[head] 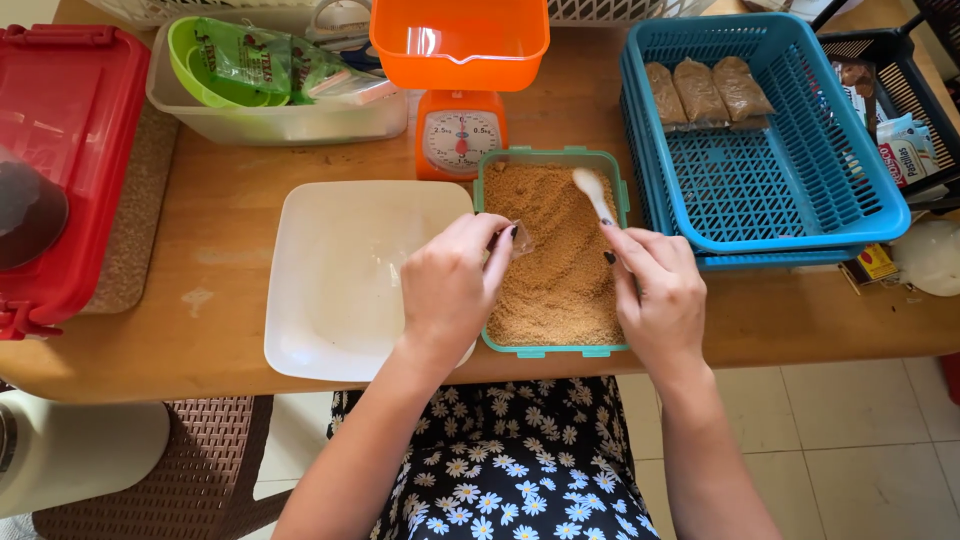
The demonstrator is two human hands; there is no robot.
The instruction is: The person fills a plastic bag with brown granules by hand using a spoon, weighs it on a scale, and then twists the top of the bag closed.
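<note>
**Ana:** Head view first: what are the hands doing?

**Ben:** The left hand pinches a small clear plastic bag between its fingertips, held over the green-rimmed container of brown granules. The right hand is closed on the handle of a white spoon, whose bowl lies on the granules near the container's far edge.

**Ana:** Is anything in the little bag?

**Ben:** Hard to say; it is small and see-through, and it looks empty, perhaps.

**Ana:** Where does the container sit?

**Ben:** On the wooden counter, at its near edge, right in front of the person. Just left of the container, touching it or nearly so, is a square white dish. Just behind the container stands an orange kitchen scale with an orange bowl on top.

**Ana:** And to the right of the container?

**Ben:** A blue plastic basket, close beside it, with three filled brown packets lined up at its far end.

**Ana:** Farther off?

**Ben:** Behind and left of the container, a clear tub holds a green bowl and green packets. Well to the left of the container, a red lidded box sits at the counter's end.
</note>
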